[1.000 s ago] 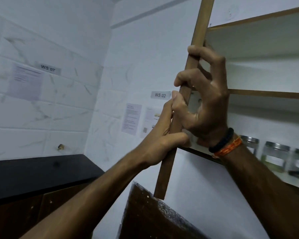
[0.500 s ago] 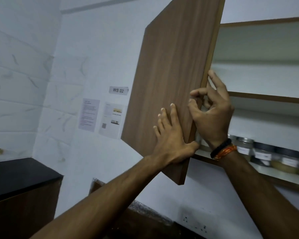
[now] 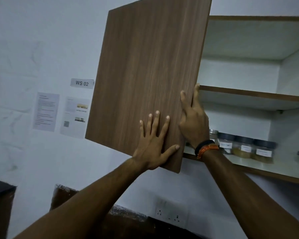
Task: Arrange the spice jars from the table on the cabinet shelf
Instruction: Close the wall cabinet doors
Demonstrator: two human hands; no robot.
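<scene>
A person is standing at a wall cabinet with both arms raised to its wood-grain door, which is hanging partly open and angled out from the white interior. The left hand is lying flat against the door's outer face near its lower free corner, fingers straight and spread, thumb pointing toward the edge, gripping nothing. The right hand is wrapping the door's free edge just above it: the thumb is lying on the outer face while the fingers are curling round behind the panel, so the hand is grasping the door itself (a dark band and an orange thread are showing at that wrist). The spice jars are sitting in a row on the lower shelf, near its front edge and toward its left end, just beside the right wrist; they are clear with dark lids and white labels, the writing too blurred to read. The shelf above is showing only its wooden front edge. On the wall left of the door, a sign reading "WS 02" is hanging over two printed sheets, and a socket plate is sitting lower down between the forearms.
</scene>
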